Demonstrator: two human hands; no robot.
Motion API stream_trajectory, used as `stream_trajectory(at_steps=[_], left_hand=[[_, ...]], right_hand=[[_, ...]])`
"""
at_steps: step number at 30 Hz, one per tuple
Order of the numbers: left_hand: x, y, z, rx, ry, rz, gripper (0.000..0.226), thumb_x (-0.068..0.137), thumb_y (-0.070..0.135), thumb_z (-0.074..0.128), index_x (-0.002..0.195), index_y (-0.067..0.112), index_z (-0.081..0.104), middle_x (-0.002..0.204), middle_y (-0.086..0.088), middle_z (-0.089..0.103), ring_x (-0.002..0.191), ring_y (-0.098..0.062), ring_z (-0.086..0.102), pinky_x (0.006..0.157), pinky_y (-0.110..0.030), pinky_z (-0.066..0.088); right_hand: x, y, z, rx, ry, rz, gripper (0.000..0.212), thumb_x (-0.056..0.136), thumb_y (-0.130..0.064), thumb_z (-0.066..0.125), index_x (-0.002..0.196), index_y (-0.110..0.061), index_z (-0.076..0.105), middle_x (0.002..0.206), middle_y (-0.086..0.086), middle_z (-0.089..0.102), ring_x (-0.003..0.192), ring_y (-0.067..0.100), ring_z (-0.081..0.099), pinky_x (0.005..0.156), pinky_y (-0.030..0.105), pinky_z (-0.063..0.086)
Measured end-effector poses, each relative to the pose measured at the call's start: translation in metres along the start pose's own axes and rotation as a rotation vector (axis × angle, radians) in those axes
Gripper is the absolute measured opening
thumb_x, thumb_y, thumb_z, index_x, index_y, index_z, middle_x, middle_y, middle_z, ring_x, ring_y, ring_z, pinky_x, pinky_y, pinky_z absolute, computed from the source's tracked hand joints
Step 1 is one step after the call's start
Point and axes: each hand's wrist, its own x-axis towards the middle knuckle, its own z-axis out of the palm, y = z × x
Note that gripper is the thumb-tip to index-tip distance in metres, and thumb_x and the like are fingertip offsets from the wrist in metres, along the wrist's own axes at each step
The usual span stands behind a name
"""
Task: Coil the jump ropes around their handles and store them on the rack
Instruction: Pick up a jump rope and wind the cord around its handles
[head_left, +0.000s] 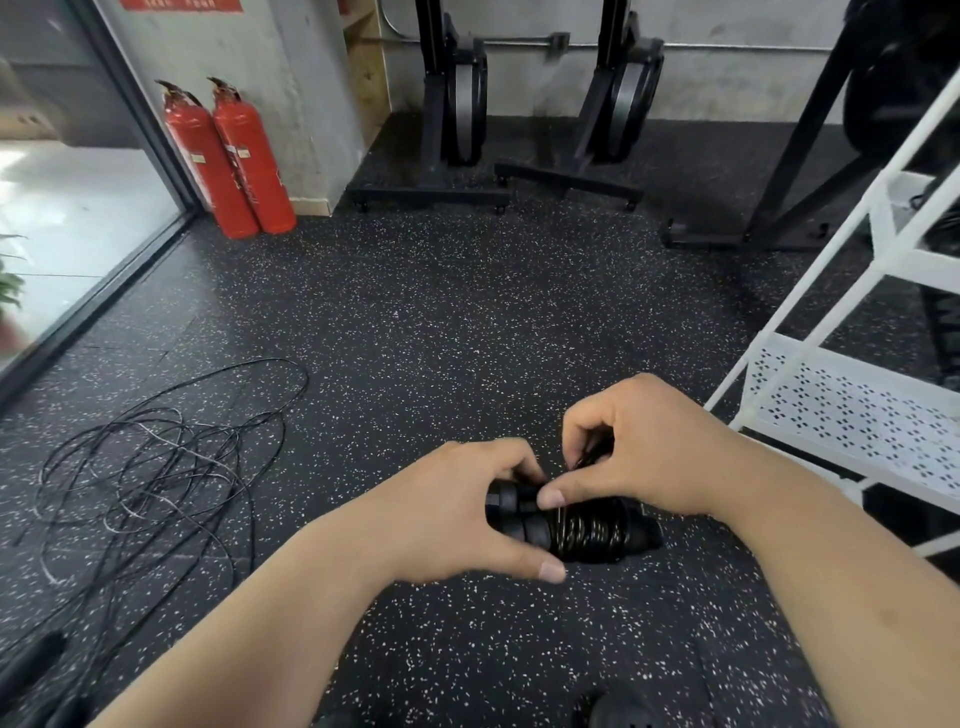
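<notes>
My left hand (457, 512) and right hand (654, 447) hold the coiled jump rope (587, 532) lying sideways just above the floor (441, 322). Its thin black cable is wound in tight turns around the paired black handles (511, 514). The loose jump ropes (156, 467), thin dark cables, sprawl tangled on the floor to my left. The white rack (852, 410), with perforated shelves, stands to my right.

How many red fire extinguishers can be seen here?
2. The left fire extinguisher stands by the glass door frame; the right fire extinguisher stands close beside it, against the concrete wall. Others may lie outside the view.
</notes>
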Motion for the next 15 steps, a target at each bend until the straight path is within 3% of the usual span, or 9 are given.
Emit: stream_trajectory(at_steps=[4, 9, 12, 15], left_hand=[[0.003, -0.008, -0.002, 0.0, 0.041, -0.086, 0.053, 0.071, 0.075, 0.083, 0.105, 0.046, 0.057, 0.093, 0.014, 0.069, 0.08, -0.005, 0.066, 0.071, -0.034, 0.055], [0.011, -0.023, -0.008, -0.251, 0.169, -0.266, 0.05, 0.09, 0.074, 0.066, 0.109, 0.028, 0.064, 0.087, 0.001, 0.077, 0.061, -0.009, 0.063, 0.057, -0.03, 0.05], [0.018, -0.027, -0.005, -0.502, 0.33, -0.418, 0.053, 0.097, 0.071, 0.059, 0.108, 0.02, 0.066, 0.092, -0.01, 0.081, 0.061, -0.017, 0.058, 0.053, -0.03, 0.046], [0.025, -0.029, -0.002, -0.458, 0.444, -0.472, 0.051, 0.097, 0.071, 0.059, 0.102, 0.021, 0.066, 0.086, -0.009, 0.08, 0.06, -0.022, 0.059, 0.057, -0.037, 0.05]], right_hand=[[-0.003, -0.004, -0.004, 0.008, 0.122, -0.04, 0.04, 0.067, -0.063, 0.092, 0.068, -0.03, 0.069, 0.064, -0.014, 0.067, 0.058, 0.006, 0.058, 0.06, 0.033, 0.05], [-0.009, -0.01, -0.011, -0.044, 0.265, -0.081, 0.04, 0.072, -0.064, 0.086, 0.07, -0.031, 0.064, 0.066, -0.01, 0.066, 0.059, 0.007, 0.059, 0.056, 0.024, 0.047], [-0.01, -0.015, -0.009, -0.153, 0.247, -0.103, 0.041, 0.077, -0.065, 0.084, 0.072, -0.032, 0.059, 0.063, -0.012, 0.061, 0.061, 0.009, 0.059, 0.058, 0.031, 0.05], [-0.009, -0.024, 0.0, -0.254, 0.188, -0.158, 0.041, 0.083, -0.065, 0.079, 0.073, -0.033, 0.054, 0.063, -0.016, 0.056, 0.063, 0.004, 0.055, 0.06, 0.031, 0.047]])
